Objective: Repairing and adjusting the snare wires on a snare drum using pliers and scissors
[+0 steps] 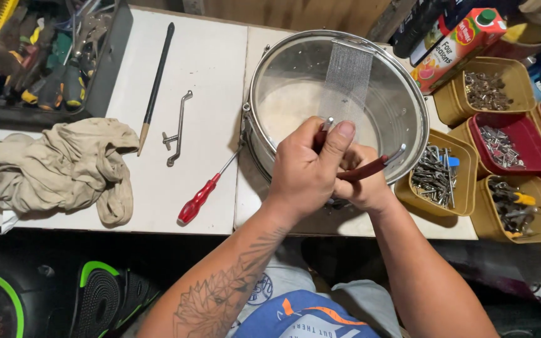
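The snare drum [402, 106] lies snare side up on the white counter [208, 69], its wire strand [345, 75] running across the clear head. Both hands work at the near rim. The left hand [305, 172] is clenched around a red-handled tool [364, 169]; the right hand [364, 188] sits beneath it, mostly hidden, so I cannot tell its grip.

Risk, as judged: a slip of the tool tip could puncture the thin head or bend the wires, since force is applied close to both. The drum overhangs no edge but is unclamped and may rotate.

Packages: a red, green-capped juice carton [461, 40] lies tilted at upper right. Yellow and red tubs [508, 134] of hardware stand beside the drum. A red-handled screwdriver [205, 194] rests to its left.
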